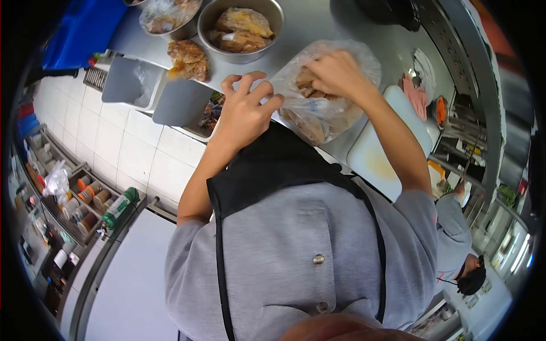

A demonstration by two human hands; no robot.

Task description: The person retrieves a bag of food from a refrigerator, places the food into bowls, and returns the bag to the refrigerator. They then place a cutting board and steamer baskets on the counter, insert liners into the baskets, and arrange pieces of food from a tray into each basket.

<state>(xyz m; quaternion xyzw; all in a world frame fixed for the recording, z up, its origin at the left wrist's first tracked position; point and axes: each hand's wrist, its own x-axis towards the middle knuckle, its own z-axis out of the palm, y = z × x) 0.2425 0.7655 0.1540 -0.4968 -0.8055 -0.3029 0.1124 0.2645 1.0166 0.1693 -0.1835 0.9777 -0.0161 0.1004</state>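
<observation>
**A:** Head view: what do the hands have?

**B:** The left hand (244,111) pinches the edge of the plastic bag (325,116), thumb and fingers pressed together on the film. The right hand (336,71) is in the bag's mouth, fingers curled over the brown meat pieces (304,84). I can't tell whether they have clamped on one.

**A:** And where is the bag?

**B:** It lies on the steel counter (318,23), between the two hands. A white cutting board (378,153) lies just right of the right forearm.

**A:** How far along is it?

**B:** I'd say midway. The bag is open and plenty of meat remains inside. Beyond the left hand, wrapped portions sit in a metal bowl (239,57), and a loose packet (187,59) lies beside it.
</observation>
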